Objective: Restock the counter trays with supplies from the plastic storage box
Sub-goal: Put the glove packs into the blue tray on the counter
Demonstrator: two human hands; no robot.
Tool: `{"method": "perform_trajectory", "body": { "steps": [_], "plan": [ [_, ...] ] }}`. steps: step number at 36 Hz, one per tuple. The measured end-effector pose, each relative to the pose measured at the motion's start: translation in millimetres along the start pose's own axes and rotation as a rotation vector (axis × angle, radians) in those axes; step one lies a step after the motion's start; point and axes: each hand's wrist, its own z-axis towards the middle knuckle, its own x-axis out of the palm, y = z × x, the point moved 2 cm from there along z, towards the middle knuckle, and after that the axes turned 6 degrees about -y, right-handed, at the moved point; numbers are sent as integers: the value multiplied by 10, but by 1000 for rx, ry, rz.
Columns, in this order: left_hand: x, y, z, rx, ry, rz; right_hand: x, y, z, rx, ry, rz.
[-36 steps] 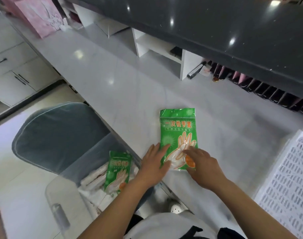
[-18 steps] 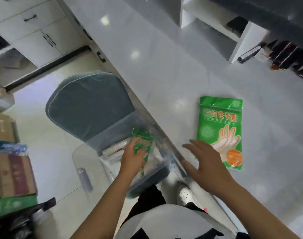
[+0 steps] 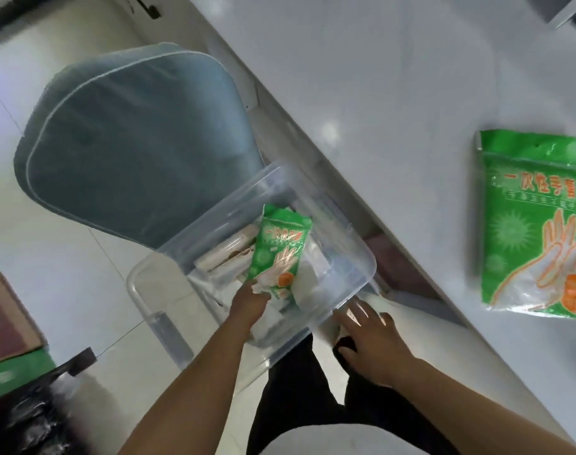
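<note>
Head view, looking straight down: my left hand (image 3: 248, 298) is inside the clear box (image 3: 355, 254), and its grip pinches the lower end of a green glove pack (image 3: 280, 254). That pack stands tilted, its top edge pointing to about 12 o'clock, above the pale rolls (image 3: 225, 252) and white packets lying on the box floor. My right hand (image 3: 373, 343) sits at 4 o'clock from the box, just beside its near corner, fingers spread and fairly straight, grip wide with nothing in it; whether the fingertips touch the rim I cannot tell through the blur. A second glove pack (image 3: 536, 224) lies flat on the white desk (image 3: 378, 93) out at 3 o'clock, well apart from both hands, printed side up, with its orange spot at the near end. The box sits below the desk edge, against a grey-blue chair (image 3: 132, 136) that fills the space from 10 to 12 o'clock of it. A clear lid (image 3: 155, 320) lies under the box at its 8 o'clock side. Far at 8 o'clock there is a brown carton (image 3: 4, 323) on something green, with a black bag (image 3: 27, 418) beneath it. My dark trousers (image 3: 299, 389) show at 6 o'clock, over the pale floor (image 3: 66, 257).
</note>
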Motion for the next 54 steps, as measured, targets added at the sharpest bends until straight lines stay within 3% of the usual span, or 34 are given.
{"method": "perform_trajectory", "body": {
  "steps": [7,17,26,29,34,43,49,54],
  "plan": [
    [-8,-381,727,85,-111,24,138,35,132,135,-48,119],
    [93,-587,1238,175,-117,153,408,-39,57,232,-89,213],
    [-34,-610,1007,302,-128,107,291,38,60,301,-75,311],
    [-262,-615,745,320,-137,-52,66,132,49,289,-97,432],
    [-754,-652,86,276,-12,-398,-486,328,-59,182,-211,610],
    [-1332,-1199,-1180,368,304,-616,-1429,437,-552,94,-482,1058],
    [-1122,-1679,-1856,429,453,-737,-1768,134,-948,103,-529,1430],
    [-648,-1934,-2236,469,561,-770,-1889,-354,-1237,162,-596,1500]
  ]
}}
